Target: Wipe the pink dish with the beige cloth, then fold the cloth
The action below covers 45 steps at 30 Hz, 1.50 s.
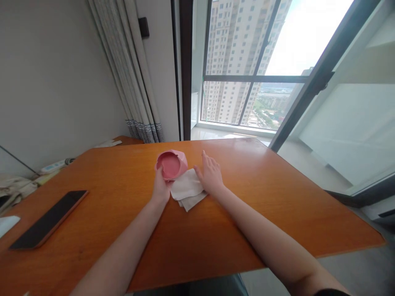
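My left hand (161,187) grips a pink bowl-like container (182,161) by its near rim, the thumb reaching inside the opening. The container is tilted so that its round hollow faces me; I cannot tell exactly what kind it is. Just to its right lies a white folded cloth or tissue (187,186), with a greyish layer showing beneath. My right hand (211,174) is open beside the cloth, fingers stretched forward and the thumb apart, its near side touching or overlapping the cloth's right edge. Nothing shows in the right hand's fingers.
The wooden table (123,230) spreads under both arms, its right corner cut at an angle. A dark flat slab (51,218) like a tablet or phone lies at the left. Behind it are a white power strip (55,165) and crumpled fabric (17,189). A curtain (132,74) hangs beyond the far edge.
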{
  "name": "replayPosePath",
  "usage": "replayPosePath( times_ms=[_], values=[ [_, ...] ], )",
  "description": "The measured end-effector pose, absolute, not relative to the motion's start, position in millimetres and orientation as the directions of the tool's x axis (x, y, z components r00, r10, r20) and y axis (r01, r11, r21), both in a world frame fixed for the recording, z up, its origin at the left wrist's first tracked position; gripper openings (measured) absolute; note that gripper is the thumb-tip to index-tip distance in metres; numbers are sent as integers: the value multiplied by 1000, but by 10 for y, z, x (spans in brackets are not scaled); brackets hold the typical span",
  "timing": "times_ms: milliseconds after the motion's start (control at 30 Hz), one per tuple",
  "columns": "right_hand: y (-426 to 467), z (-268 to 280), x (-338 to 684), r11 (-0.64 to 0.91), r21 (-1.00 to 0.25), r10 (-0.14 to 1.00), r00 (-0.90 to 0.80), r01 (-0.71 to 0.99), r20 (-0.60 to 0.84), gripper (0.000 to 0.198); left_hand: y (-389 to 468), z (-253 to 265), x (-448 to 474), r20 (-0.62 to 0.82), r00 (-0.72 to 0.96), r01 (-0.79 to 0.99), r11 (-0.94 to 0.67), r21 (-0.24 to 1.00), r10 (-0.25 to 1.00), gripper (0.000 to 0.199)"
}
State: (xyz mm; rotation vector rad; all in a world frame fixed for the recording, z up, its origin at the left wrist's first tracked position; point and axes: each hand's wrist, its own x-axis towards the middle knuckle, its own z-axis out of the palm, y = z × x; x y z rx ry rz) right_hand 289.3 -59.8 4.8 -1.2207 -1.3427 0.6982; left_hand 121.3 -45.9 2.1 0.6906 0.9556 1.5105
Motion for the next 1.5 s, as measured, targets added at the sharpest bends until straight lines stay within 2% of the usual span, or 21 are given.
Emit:
replayPosePath(
  times_ms=[33,100,167,267,300,367,433,500,633,733,900,1067,1300,1500],
  values=[
    [-613,85,2890,349,-908,910,147,233,388,58,-497,20,1269,-106,-116,-516,31,856,988,39],
    [-609,116,2852,384,-915,916,72,121,394,54,-573,10,1379,-111,-6,-527,91,845,994,39],
    [-543,90,2831,341,-940,938,48,29,342,46,-625,-13,1448,-117,148,-493,176,852,982,39],
    [-337,9,2983,206,-977,967,163,-56,195,29,-635,-63,1442,-145,329,-309,251,917,933,43],
    [-255,-11,3101,156,-985,963,232,-79,134,26,-630,-79,1419,-123,339,-202,200,959,933,45],
    [-109,-27,3425,87,-995,897,438,-52,56,24,-631,-101,1366,20,344,63,-45,997,939,41],
    [-15,-30,3815,86,-996,808,587,-13,62,26,-661,-107,1327,188,442,284,-336,898,877,33],
    [14,-46,4199,86,-996,712,698,29,82,28,-708,-103,1310,240,573,384,-515,766,784,26],
    [-16,-177,4734,47,-992,525,843,115,122,32,-753,-100,1309,234,658,436,-616,656,715,19],
    [3,-318,4904,7,-988,466,874,154,140,33,-723,-104,1301,227,660,460,-623,633,717,14],
    [93,-464,4991,-23,-977,468,865,214,178,34,-717,-56,1296,171,682,521,-636,569,711,14],
    [101,-500,5048,-63,-961,459,863,269,211,36,-802,15,1301,113,719,552,-663,507,685,36],
    [17,-490,5096,-175,-922,445,863,344,237,33,-774,1,1306,142,723,543,-682,490,676,10],
    [-76,-398,5026,-251,-873,431,856,418,286,33,-716,-51,1303,143,728,523,-679,516,670,12]
  ],
)
